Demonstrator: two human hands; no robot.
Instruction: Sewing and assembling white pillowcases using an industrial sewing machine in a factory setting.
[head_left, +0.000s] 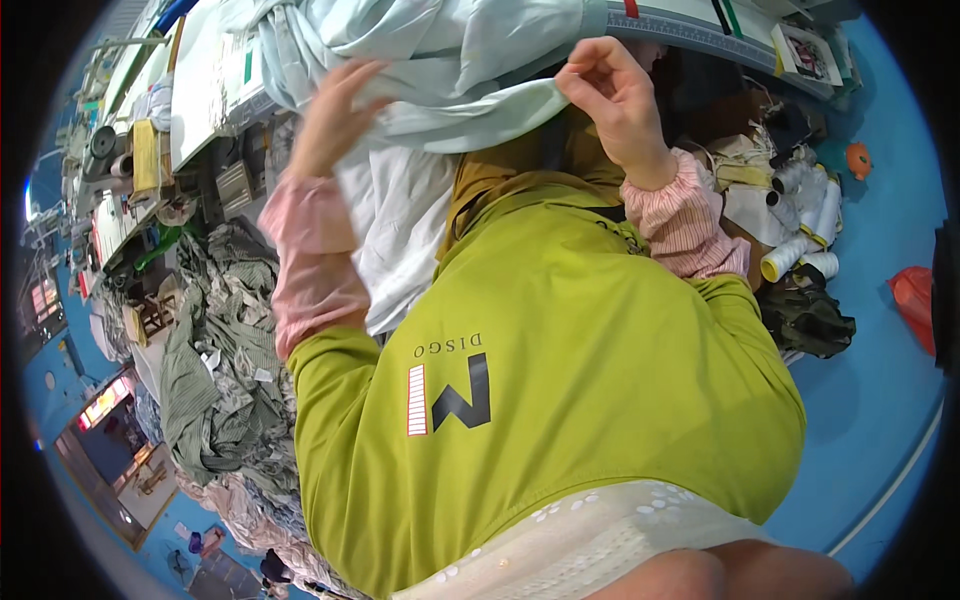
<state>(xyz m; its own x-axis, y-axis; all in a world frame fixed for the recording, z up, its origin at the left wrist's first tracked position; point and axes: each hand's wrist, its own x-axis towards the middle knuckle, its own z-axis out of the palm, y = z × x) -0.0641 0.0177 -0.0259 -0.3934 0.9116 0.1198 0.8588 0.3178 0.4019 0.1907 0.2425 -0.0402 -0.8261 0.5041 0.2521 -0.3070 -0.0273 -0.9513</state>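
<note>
A pale blue-green piece of fabric (440, 50) lies bunched over the table edge and hangs down toward my lap. My right hand (620, 105) pinches its right-hand edge between thumb and fingertips, drawing a long fold out between my hands. On the other side my left hand (338, 118) is raised at the fabric, slightly blurred, its fingers apart and nothing seen in its grasp. White cloth (398, 225) lies below it, beside my left forearm. Pink sleeve covers are on both forearms.
The white work table (208, 95) with a ruler-marked edge runs across the top. At right stand white thread cones (790, 255), a dark bag (808, 318) and a red bag (915, 305) on blue floor. Heaped green striped garments (225, 360) lie at left.
</note>
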